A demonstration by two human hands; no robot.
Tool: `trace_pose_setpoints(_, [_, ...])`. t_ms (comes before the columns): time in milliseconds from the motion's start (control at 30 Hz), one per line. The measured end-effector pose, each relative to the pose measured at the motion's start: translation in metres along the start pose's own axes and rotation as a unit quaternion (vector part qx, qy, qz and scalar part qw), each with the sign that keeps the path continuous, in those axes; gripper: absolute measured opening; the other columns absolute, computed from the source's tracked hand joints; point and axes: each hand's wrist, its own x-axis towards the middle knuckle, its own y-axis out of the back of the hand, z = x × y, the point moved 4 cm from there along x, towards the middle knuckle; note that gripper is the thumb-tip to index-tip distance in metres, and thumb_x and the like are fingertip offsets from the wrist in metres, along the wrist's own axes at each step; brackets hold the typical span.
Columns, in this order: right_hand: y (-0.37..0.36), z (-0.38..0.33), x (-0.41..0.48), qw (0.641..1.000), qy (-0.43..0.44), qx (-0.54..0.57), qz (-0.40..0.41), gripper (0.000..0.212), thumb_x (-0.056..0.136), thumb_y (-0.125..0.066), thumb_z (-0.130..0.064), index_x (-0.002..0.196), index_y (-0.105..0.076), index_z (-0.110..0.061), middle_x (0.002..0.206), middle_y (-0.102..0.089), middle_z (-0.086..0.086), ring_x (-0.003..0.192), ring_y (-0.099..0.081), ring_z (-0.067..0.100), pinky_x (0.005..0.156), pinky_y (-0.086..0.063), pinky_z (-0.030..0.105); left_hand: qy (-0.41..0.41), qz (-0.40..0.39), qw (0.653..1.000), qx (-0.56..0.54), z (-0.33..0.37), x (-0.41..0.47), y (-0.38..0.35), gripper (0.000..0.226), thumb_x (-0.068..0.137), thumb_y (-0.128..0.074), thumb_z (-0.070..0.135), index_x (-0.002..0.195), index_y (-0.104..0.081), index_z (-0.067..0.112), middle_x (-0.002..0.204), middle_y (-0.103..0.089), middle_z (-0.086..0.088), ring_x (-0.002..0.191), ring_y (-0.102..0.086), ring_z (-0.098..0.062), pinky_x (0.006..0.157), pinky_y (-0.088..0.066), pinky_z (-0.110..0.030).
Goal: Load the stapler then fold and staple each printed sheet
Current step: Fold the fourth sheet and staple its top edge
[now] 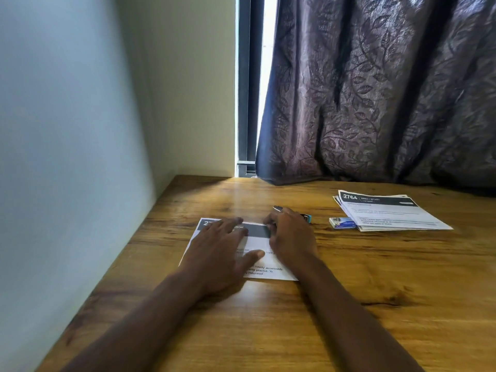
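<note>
Mid-task, stapling stage by the look of it. One printed sheet (258, 244) lies on the tabletop (349, 291) right in front of the person, dark header strip at the far edge. Left hand (222, 248) is flat on it with fingers spread wide, pinning it down. Right hand (291, 234) sits at the sheet's far right corner, fingers curled over the stapler (306, 217); only its blue end and a metal tip poke out either side of the hand, so I can't see whether the mouth is actually on the paper. Can't tell if this sheet is already folded either: no crease is visible. Staple box (343, 223) sits to the right, just beside the stack of sheets (389, 213), well apart from the working sheet. My guess is that loading is done, since the stapler is in hand and the box is set aside. The stack holds several sheets; whether they're finished or still waiting I can't read from here, no staples visible. Left at minimum: staple this one.
</note>
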Motion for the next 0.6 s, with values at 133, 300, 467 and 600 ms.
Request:
trace_pose_setpoints(133, [0.000, -0.001, 0.001, 1.000, -0.008, -0.025, 0.009, 0.023, 0.094, -0.065, -0.019, 0.116, -0.069, -0.025, 0.118, -0.062, -0.002, 0.111, -0.054, 0.015, 0.081, -0.043, 0.026, -0.001, -0.059, 0.998, -0.029, -0.003, -0.006, -0.007, 0.094, 0.088, -0.042, 0.080, 0.162, -0.023, 0.025, 0.171, -0.016, 0.006, 0.157, -0.015, -0.014, 0.127, -0.013, -0.037])
trace_pose_setpoints(300, [0.001, -0.003, 0.002, 0.999, -0.006, -0.050, 0.000, 0.026, 0.093, -0.066, -0.019, 0.119, -0.068, -0.024, 0.120, -0.062, -0.001, 0.112, -0.054, 0.017, 0.080, -0.043, 0.028, 0.003, -0.097, 0.995, 0.004, -0.004, -0.002, -0.013, 0.113, 0.078, -0.032, 0.094, 0.164, -0.009, 0.025, 0.173, -0.002, 0.005, 0.159, -0.002, -0.013, 0.129, -0.002, -0.048])
trace_pose_setpoints(467, [0.003, 0.000, 0.000, 0.999, -0.041, -0.026, 0.010, 0.034, 0.091, -0.069, -0.017, 0.124, -0.068, -0.025, 0.124, -0.064, 0.001, 0.112, -0.059, 0.018, 0.082, -0.049, 0.029, 0.042, -0.123, 0.992, -0.002, 0.009, 0.000, -0.015, 0.131, 0.065, -0.034, 0.100, 0.164, -0.005, 0.019, 0.173, 0.002, 0.000, 0.160, 0.006, -0.019, 0.125, -0.001, -0.064])
trace_pose_setpoints(600, [0.003, -0.003, -0.002, 0.998, -0.050, -0.026, 0.017, 0.033, 0.092, -0.069, -0.017, 0.124, -0.069, -0.025, 0.126, -0.063, 0.001, 0.112, -0.060, 0.019, 0.083, -0.050, 0.030, 0.072, -0.130, 0.989, -0.005, 0.018, 0.003, -0.015, 0.137, 0.064, -0.042, 0.100, 0.163, -0.004, 0.014, 0.173, 0.003, -0.005, 0.160, 0.006, -0.027, 0.121, -0.001, -0.071])
